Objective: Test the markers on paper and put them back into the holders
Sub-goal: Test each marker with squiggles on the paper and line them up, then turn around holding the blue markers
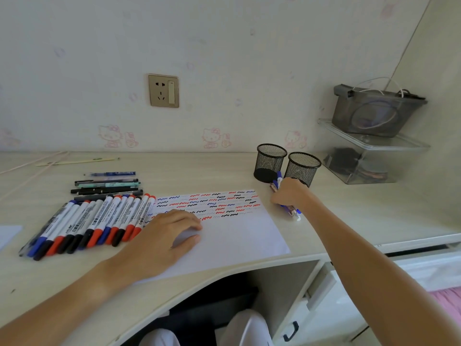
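A white sheet of paper (232, 236) lies on the desk, its upper half covered with red, blue and black squiggles. My left hand (164, 233) rests flat on the paper's left part, holding nothing. My right hand (289, 193) is closed around a bundle of pens (294, 213) just right of the paper, in front of two black mesh holders (270, 162) (303, 168) that look empty. A row of several whiteboard markers (99, 221) with red, blue and black caps lies left of the paper. Several thinner pens (107, 186) lie behind the markers.
A clear stacked organiser (369, 158) with a grey box on top stands at the back right corner. A wall socket (163, 90) sits above the desk. A ruler (77, 161) and a cord lie at the back left. The desk edge curves in front of me.
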